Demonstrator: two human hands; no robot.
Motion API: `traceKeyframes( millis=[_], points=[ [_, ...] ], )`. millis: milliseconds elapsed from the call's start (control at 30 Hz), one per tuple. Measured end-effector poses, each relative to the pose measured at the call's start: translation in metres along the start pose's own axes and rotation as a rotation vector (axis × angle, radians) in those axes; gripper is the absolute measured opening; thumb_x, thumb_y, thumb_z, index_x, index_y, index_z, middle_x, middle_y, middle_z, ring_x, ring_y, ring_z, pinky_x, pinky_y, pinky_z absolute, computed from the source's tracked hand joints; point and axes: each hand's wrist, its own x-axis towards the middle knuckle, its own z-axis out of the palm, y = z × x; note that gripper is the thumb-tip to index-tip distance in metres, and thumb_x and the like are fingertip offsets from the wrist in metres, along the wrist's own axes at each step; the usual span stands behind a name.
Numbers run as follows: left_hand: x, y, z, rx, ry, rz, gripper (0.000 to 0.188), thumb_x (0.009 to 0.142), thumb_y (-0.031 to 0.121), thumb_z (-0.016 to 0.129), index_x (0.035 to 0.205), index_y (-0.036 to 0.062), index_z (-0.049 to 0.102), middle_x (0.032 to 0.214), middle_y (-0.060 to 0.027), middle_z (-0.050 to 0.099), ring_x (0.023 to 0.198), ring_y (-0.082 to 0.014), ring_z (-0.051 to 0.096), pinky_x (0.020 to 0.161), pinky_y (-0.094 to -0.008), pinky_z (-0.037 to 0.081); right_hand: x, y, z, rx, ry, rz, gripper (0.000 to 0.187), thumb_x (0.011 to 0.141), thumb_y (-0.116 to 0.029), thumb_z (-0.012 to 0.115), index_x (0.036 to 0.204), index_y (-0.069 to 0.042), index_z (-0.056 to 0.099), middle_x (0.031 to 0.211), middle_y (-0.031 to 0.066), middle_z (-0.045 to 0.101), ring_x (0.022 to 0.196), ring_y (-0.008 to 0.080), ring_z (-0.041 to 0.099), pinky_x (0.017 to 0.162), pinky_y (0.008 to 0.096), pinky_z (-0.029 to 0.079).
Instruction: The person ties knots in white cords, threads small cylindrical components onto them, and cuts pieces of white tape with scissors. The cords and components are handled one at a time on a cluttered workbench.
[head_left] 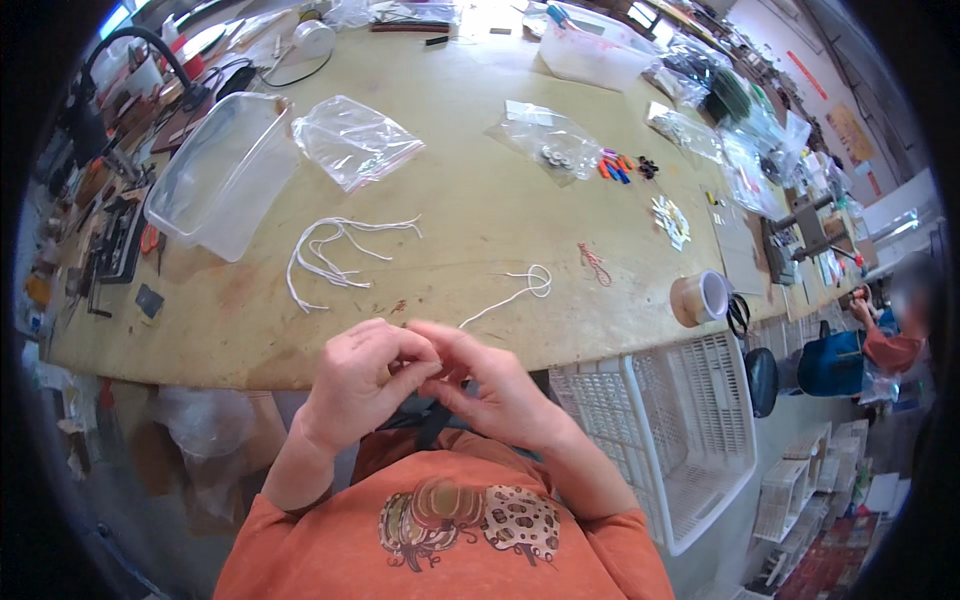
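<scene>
My left hand [372, 375] and my right hand [490, 378] meet above the near table edge, fingertips pinched together. A thin white cord [510, 298] lies on the table with a loop at its far end. Its near end runs in at the fingers of my right hand. Whatever sits between the fingertips of my left hand is hidden by the fingers. Beyond my hands, to the left, lies a bunch of loose white cords [325, 262]. A small tangle of red-and-white string [594, 264] rests to the right of the looped cord.
A clear plastic bin [225, 180] and a zip bag [357, 140] stand at left. Rightward are colored pieces [615, 166], white pieces [670, 222], a tape roll [700, 298] and scissors [738, 315]. A white crate [690, 430] is below the edge; another person [890, 340] works at far right.
</scene>
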Motion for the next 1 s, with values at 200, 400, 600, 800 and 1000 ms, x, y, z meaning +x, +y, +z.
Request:
traceKeyframes(
  millis=[200,400,600,800,1000],
  points=[
    [0.013,-0.005,0.0,-0.274,-0.139,-0.314,0.005,0.081,0.0,0.068,0.084,-0.0005,0.063,0.073,-0.0022,0.064,0.069,-0.0048,0.059,0.06,-0.0216,0.048,-0.01,-0.014,-0.041,0.208,0.173,0.304,0.017,0.091,-0.001,0.057,0.106,-0.001,0.063,0.08,0.0038,0.065,0.062,0.0049,0.056,0.055,0.0186,0.047],
    [0.027,-0.027,0.028,-0.573,-0.259,-0.364,0.005,0.087,0.001,0.063,0.091,0.0003,0.063,0.084,-0.0028,0.065,0.079,-0.0048,0.059,0.069,-0.0204,0.048,-0.001,-0.031,-0.064,0.444,0.151,0.268,0.018,0.094,-0.007,0.056,0.11,-0.001,0.061,0.078,0.0049,0.065,0.054,0.0035,0.052,0.048,0.0159,0.041],
    [0.04,-0.039,0.043,-0.736,-0.285,-0.308,0.005,0.092,0.007,0.059,0.096,0.0031,0.059,0.105,-0.0058,0.064,0.096,-0.0065,0.057,0.084,-0.0229,0.046,0.004,-0.031,-0.069,0.46,0.22,0.225,0.019,0.094,-0.009,0.057,0.11,0.0,0.061,0.074,0.0044,0.063,0.049,0.0033,0.047,0.043,0.0148,0.035],
    [0.042,-0.034,0.055,-1.046,-0.386,-0.366,0.009,0.094,0.012,0.057,0.098,0.0048,0.059,0.109,-0.0068,0.064,0.099,-0.0092,0.057,0.09,-0.0256,0.044,0.008,-0.036,-0.073,0.54,0.209,0.201,0.021,0.093,-0.009,0.058,0.111,0.001,0.06,0.071,0.0038,0.061,0.049,0.0042,0.046,0.042,0.0156,0.034],
    [0.041,-0.041,0.068,-1.027,-0.36,-0.305,0.018,0.097,0.015,0.051,0.11,0.0038,0.054,0.119,-0.0085,0.058,0.113,-0.0128,0.051,0.1,-0.0298,0.039,0.009,-0.039,-0.074,0.457,0.245,0.213,0.021,0.092,-0.006,0.057,0.111,0.002,0.06,0.069,0.0037,0.06,0.048,0.0046,0.046,0.042,0.0161,0.034]
  ],
)
